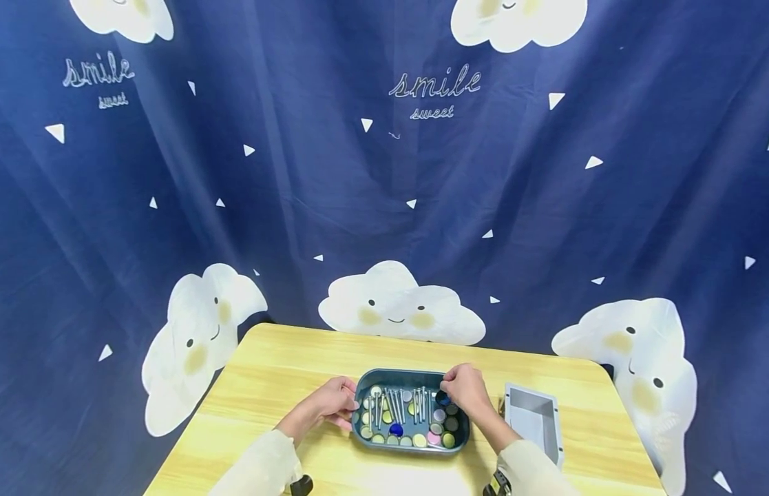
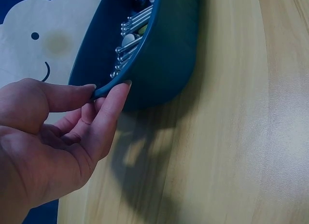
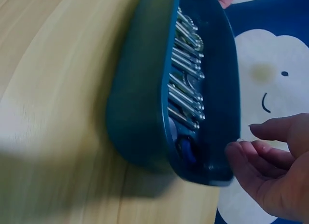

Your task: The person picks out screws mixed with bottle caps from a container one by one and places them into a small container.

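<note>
A dark teal tray (image 1: 409,448) with raised walls stands on the table, holding rows of slim metal rods with knobbed ends (image 1: 393,405) and several coloured round discs (image 1: 434,438). My left hand (image 1: 334,399) pinches the tray's left rim between thumb and fingers, which the left wrist view shows closely (image 2: 72,127). At the far right corner, my right hand (image 1: 467,387) is beside the rim. In the right wrist view, that hand's (image 3: 275,166) fingertips touch or nearly touch the rim, with the thumb apart from them. A dark blue round piece (image 3: 187,150) lies inside that corner.
A grey rectangular box (image 1: 534,421) sits on the wooden table (image 1: 285,351) to the right of the tray, close to my right forearm. Behind the table's far edge hangs a blue curtain (image 1: 359,207) printed with white clouds.
</note>
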Motion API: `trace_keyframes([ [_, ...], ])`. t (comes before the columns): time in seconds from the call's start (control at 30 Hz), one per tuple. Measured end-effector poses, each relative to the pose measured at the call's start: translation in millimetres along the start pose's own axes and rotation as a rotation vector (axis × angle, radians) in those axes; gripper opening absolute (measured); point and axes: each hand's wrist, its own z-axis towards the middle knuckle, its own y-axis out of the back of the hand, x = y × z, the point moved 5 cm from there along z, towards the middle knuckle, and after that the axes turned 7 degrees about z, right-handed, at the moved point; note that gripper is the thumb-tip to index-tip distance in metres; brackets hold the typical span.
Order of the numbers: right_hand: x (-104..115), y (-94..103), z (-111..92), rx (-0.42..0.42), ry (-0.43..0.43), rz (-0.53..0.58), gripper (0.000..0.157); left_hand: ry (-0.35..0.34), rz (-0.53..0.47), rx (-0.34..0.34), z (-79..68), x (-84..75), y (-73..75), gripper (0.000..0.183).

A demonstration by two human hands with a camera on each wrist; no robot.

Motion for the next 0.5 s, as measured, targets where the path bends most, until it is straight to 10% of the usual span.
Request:
trace_keyframes([
  [0.5, -7, -39.4, 3, 0.063, -0.062, -0.08, 0.015, 0.0, -0.01, 0.006, -1.9, -2.7, 0.4, 0.051],
])
